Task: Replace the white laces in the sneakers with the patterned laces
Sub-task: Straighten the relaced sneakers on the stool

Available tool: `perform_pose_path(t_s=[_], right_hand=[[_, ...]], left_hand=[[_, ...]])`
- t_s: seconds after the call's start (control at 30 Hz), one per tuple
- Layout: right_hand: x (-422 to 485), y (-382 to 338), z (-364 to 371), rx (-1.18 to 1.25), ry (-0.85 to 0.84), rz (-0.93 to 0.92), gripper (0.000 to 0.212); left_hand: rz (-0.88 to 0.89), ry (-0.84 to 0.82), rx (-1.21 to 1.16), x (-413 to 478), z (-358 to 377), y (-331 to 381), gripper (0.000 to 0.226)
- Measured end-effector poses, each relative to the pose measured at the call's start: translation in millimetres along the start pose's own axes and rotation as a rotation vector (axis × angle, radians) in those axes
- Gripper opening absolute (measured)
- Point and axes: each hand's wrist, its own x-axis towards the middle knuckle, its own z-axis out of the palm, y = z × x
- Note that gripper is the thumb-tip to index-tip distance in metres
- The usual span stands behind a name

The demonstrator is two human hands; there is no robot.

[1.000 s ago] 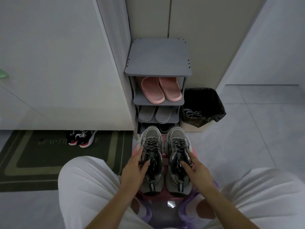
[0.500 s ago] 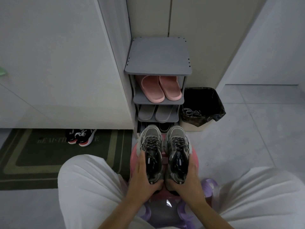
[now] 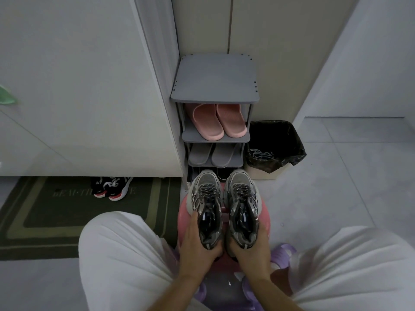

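left hand (image 3: 197,245) holds left gray sneaker (image 3: 206,207) by its heel | right hand (image 3: 251,248) holds right gray sneaker (image 3: 242,205) | both above pink stool (image 3: 183,218)

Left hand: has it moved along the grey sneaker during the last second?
Yes. The left hand slid back from the laces to the heel of the left grey sneaker, away from the grey shoe rack.

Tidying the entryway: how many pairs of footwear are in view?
4 pairs: grey sneakers held in both hands, pink slippers on the rack's upper shelf, grey slippers on the shelf below, black sneakers on the doormat. The rack's bottom shelf is mostly hidden.
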Motion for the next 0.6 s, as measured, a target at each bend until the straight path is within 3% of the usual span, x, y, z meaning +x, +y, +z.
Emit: perform_pose_path(t_s=[0.13,0.3,0.6], right_hand=[[1.5,-17.8,-6.4,0.039,0.009,-0.122,0.063],[10.6,-61.8,-17.8,0.099,0.01,-0.27,0.051],[24.0,-150.6,-31.1,0.211,0.041,-0.454,0.063]], left_hand=[[0.062,0.053,-0.063,-3.1,-6.6,18.5,0.102],[0.161,0.097,-0.057,13.1,-19.6,49.6,0.092],[0.325,0.196,-0.052,50.6,-55.9,117.4,0.092]])
